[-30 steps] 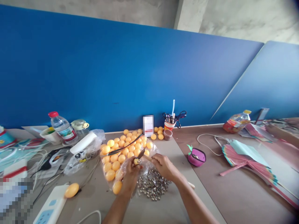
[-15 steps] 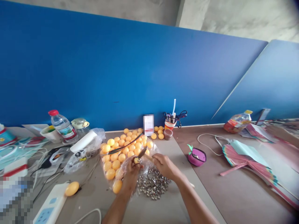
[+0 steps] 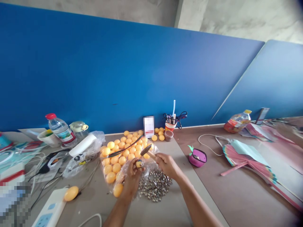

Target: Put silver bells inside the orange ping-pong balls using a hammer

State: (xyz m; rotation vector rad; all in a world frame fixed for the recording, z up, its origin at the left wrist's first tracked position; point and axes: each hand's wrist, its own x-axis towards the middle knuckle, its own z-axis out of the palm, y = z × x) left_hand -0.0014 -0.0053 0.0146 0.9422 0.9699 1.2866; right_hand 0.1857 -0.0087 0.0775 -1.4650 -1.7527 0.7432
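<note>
In the head view my left hand [image 3: 132, 176] is closed around a small pale-yellow ball [image 3: 139, 163] with shiny dark and silver bits on its upper side. My right hand [image 3: 167, 164] grips the light handle of a small tool with a dark, leaf-shaped end [image 3: 145, 149]; this end is above and just right of the ball, apart from it. Beneath and between my hands lies a pile of shiny metallic bits [image 3: 155, 187] on clear plastic. A clear bag of orange balls [image 3: 121, 160] spreads out beyond my left hand, with a black strap [image 3: 125, 148] across it.
At the back stand a phone [image 3: 149, 127], a cup of tools [image 3: 170, 124] and a small brown tub [image 3: 169, 136]. Right lie a purple pouch [image 3: 198, 158] and a pink fan-shaped item [image 3: 246, 160]. Left are a water bottle [image 3: 62, 130], cables and a power strip [image 3: 50, 208].
The tool in my right hand has swung up and away from the ball, its dark end now higher. The ball has turned in my left hand, showing more of its studded side.
</note>
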